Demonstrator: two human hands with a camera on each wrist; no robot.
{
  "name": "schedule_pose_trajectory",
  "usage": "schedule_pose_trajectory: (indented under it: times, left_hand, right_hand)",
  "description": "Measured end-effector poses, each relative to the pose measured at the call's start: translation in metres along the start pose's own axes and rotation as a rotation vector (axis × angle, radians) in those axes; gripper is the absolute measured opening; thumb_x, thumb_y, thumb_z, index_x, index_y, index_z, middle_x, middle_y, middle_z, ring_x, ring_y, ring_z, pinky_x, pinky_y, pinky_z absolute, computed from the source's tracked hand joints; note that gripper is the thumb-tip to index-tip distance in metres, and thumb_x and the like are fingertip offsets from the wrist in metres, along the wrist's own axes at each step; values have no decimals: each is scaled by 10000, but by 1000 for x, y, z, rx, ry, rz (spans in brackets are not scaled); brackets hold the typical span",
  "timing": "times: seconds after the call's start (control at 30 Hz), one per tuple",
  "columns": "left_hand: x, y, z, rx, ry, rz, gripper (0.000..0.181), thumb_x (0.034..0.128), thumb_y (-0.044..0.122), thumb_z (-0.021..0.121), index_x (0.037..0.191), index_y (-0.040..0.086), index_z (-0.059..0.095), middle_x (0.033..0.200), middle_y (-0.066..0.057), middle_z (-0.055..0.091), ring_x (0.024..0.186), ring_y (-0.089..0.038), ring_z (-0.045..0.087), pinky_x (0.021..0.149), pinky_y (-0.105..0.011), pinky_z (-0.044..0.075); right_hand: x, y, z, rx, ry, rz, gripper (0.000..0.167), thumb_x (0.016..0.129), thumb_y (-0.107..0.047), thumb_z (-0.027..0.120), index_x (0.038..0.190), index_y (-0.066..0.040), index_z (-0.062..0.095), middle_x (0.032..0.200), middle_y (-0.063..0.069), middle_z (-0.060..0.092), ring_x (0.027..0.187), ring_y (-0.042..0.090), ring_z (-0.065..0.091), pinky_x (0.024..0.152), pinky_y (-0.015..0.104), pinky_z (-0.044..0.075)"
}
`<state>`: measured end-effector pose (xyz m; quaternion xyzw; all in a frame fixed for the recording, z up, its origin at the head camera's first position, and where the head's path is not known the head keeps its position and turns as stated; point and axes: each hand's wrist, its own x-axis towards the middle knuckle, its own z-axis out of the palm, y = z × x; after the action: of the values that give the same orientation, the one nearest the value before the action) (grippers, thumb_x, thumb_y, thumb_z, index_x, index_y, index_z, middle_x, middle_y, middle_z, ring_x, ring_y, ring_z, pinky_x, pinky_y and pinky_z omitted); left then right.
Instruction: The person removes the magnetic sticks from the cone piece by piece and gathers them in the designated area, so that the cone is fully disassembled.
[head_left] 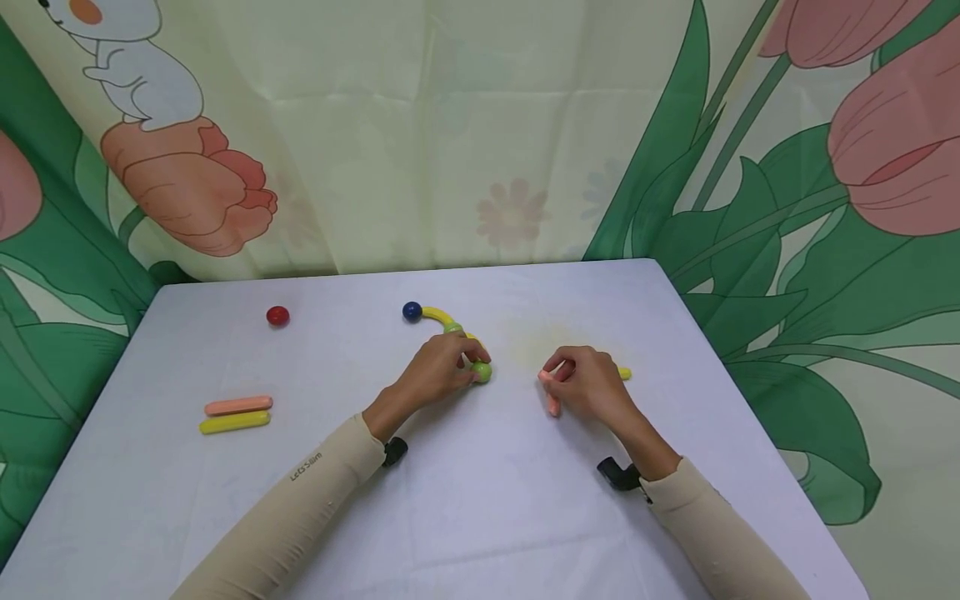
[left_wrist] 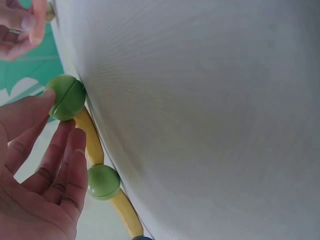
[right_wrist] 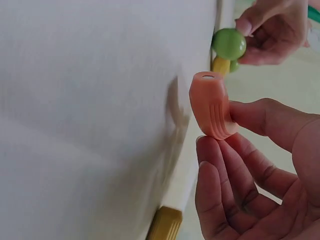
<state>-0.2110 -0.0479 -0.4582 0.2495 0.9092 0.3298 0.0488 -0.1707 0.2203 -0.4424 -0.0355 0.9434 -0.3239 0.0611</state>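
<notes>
My left hand [head_left: 441,367] pinches a green ball [left_wrist: 66,97] between thumb and fingers. That ball ends a chain on the table: a curved yellow stick [left_wrist: 91,137], a second green ball [left_wrist: 103,182], another curved yellow stick [head_left: 437,314] and a dark blue ball [head_left: 412,312]. To the right, my right hand [head_left: 592,385] holds a short curved orange stick [right_wrist: 211,105] by its ridged side, apart from the chain. A small metallic spot shows in the stick's end. Beyond the right hand lies a yellow stick [head_left: 625,373], partly hidden by it.
On the left of the white-covered table [head_left: 480,517], a straight orange stick [head_left: 238,406] lies beside a straight yellow stick [head_left: 235,422]. A red ball [head_left: 277,316] sits farther back. A printed curtain [head_left: 360,167] hangs behind the table's far edge.
</notes>
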Motion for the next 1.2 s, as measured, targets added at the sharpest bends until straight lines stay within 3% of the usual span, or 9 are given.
schedule_pose_trajectory:
  times: [0.37,0.6,1.03,1.2]
  left_hand:
    - [0,1,1,5,8,2,250,865,56,859,1076,181,812,1023,18,752,890,-189,679,792,-322,543]
    - [-1,2,1,-1,2,-12,252,863,52,861,1074,182,812,1025,22,761,889,-186,677,786,-318,541]
    - [-6,2,1,-10,-9,-4,252,871,43,839,1088,168,808,1035,28,756,889,-186,680,794,-315,540]
    - [-12,0,0,-5,-10,27,233,860,72,849,1068,162,796,1027,27,739,895,-170,684,812,-322,543]
  right_hand:
    - [4,17,-10,-36,17,13,139,931,-228,821,1024,-135,775,716,-17,737,777,182,681,696,340,485]
    - [6,21,-8,-82,40,38,173,922,-242,841,1035,-120,792,789,19,739,808,219,665,669,336,469]
    - [7,22,-6,-101,102,-6,243,898,-248,854,1092,-113,799,900,66,775,866,263,681,696,346,469]
    - [10,14,-4,-73,117,-36,232,892,-230,850,1096,-132,798,906,41,782,835,212,688,735,353,478]
